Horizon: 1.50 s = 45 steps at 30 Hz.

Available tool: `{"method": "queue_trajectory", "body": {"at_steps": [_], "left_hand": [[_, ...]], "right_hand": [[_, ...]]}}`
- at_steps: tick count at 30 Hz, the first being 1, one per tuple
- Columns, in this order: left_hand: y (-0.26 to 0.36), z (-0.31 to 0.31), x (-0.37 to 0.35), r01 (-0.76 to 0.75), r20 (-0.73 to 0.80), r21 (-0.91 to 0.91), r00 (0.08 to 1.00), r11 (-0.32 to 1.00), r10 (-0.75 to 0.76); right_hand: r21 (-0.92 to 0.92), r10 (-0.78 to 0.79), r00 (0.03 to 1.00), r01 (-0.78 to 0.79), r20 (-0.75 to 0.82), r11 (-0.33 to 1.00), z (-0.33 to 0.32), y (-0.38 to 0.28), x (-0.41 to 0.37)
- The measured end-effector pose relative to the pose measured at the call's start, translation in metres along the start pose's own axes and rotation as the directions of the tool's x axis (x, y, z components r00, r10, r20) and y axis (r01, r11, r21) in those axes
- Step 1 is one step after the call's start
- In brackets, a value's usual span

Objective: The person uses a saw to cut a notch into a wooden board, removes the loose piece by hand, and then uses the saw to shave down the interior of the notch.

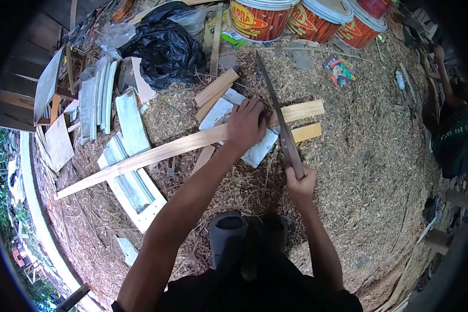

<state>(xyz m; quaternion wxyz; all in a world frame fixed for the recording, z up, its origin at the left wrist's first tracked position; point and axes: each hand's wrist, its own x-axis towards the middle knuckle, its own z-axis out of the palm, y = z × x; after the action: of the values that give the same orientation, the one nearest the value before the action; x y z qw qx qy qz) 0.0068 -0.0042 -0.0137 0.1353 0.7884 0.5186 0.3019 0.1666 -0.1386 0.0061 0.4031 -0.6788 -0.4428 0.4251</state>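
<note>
My left hand (pixel 248 125) is closed over a long, pale wooden strip (pixel 166 153), holding it down on a whitish block (pixel 262 148). The strip runs from the lower left to the right of the hand. My right hand (pixel 301 184) grips the near end of a long, dark, tapering blade that looks like a handsaw (pixel 275 99); its teeth are too fine to make out. The saw crosses the strip just right of my left hand, its tip pointing away from me. A short wooden offcut (pixel 307 132) lies right of the blade. Another wood piece (pixel 217 88) rests beyond the block.
Wood shavings cover the ground (pixel 369 197). Paint buckets (pixel 262 23) stand at the back, near a black plastic bag (pixel 164 47). Moulded white pieces (pixel 130 182) lie to the left, partly under the strip. Another person (pixel 452 130) is at the right edge.
</note>
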Motion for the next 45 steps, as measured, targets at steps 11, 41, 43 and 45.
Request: {"method": "queue_trajectory", "body": {"at_steps": [11,41,43,45], "left_hand": [[-0.003,0.001,0.001,0.021,-0.013,-0.037,1.0,0.999,-0.021],[0.0,0.0,0.001,0.05,0.021,-0.032,0.999,0.998,-0.05],[-0.001,-0.002,0.003,0.031,0.018,-0.033,0.999,0.999,-0.03],[0.0,-0.002,0.003,0.012,0.023,-0.044,1.0,0.999,-0.011]], "right_hand": [[-0.22,-0.123,0.992,0.114,-0.027,0.969,-0.018,0.025,-0.038],[-0.143,0.059,0.998,-0.058,0.003,0.988,-0.037,0.051,-0.088],[-0.109,-0.105,0.993,0.098,-0.058,0.989,-0.011,0.044,-0.041],[-0.004,-0.041,0.999,0.041,-0.01,0.999,0.006,0.012,-0.002]]}}
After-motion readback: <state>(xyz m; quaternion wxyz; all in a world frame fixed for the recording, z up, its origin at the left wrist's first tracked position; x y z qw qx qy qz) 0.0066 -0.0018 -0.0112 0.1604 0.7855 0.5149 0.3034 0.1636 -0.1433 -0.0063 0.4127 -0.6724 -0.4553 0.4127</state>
